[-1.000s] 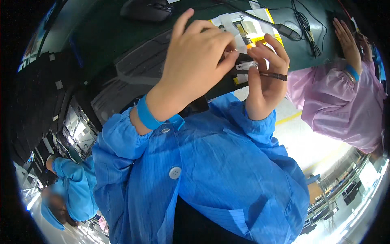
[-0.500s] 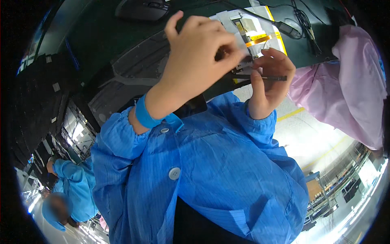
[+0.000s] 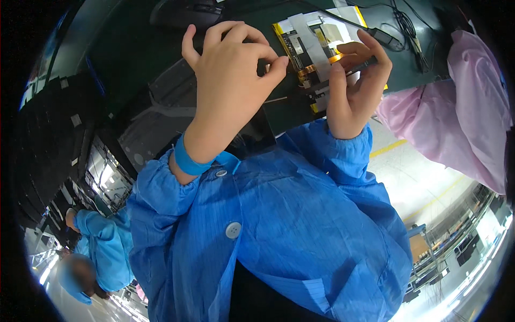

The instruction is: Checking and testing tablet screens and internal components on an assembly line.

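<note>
Left hand (image 3: 230,70): left of the board; thumb and forefinger meet in a ring, other fingers raised apart; cannot tell whether anything is between the tips.
Right hand (image 3: 357,80): over the board's near right part; fingers curled closed on a thin dark tool (image 3: 367,64), held aslant.
Board (image 3: 296,47): on the green bench (image 3: 405,70), beyond and between the hands.
Orange ribbon (image 3: 336,58): on the board, by the right fingertips.
Cable (image 3: 375,33): black, crossing the board's far right part.

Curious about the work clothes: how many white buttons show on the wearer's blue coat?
2: the upper button near the blue wristband, and the lower button farther down the coat. Others may be hidden.
</note>
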A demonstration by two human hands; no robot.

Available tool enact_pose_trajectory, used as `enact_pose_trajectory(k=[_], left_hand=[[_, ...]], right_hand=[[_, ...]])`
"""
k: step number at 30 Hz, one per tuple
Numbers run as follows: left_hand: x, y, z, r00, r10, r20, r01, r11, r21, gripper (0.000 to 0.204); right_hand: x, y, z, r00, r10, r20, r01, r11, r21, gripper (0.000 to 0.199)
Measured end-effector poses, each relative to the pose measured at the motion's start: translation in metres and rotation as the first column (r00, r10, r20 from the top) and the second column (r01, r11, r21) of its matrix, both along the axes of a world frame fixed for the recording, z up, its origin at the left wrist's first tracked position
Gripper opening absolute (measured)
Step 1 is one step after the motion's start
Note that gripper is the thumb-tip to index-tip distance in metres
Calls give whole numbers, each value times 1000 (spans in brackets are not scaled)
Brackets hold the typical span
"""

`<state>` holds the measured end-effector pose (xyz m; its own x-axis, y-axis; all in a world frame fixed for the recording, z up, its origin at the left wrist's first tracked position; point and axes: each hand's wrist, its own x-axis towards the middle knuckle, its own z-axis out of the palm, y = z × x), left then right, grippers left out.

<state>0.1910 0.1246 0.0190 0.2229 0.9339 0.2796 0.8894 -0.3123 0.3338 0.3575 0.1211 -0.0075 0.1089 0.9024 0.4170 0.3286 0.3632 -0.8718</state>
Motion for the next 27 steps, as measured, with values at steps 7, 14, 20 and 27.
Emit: enact_pose_trajectory(k=[7, 14, 20, 27], left_hand=[[-3, 1, -4, 1000, 11, 14, -11, 1000, -8, 20], [0, 1, -4, 1000, 19, -13, -19, 1000, -7, 20], [-1, 2, -5, 1000, 0, -16, 0, 1000, -11, 21], [-1, 3, -6, 1000, 4, -17, -4, 1000, -29, 21]], right_hand=[[-2, 0, 1, 1000, 4, 7, -3, 998, -67, 45], [1, 1, -6, 1000, 0, 25, 1, 1000, -26, 41], [1, 2, -1, 999, 12, 41, -12, 1000, 7, 24], [2, 3, -4, 993, 10, 115, -12, 1000, 20, 13]])
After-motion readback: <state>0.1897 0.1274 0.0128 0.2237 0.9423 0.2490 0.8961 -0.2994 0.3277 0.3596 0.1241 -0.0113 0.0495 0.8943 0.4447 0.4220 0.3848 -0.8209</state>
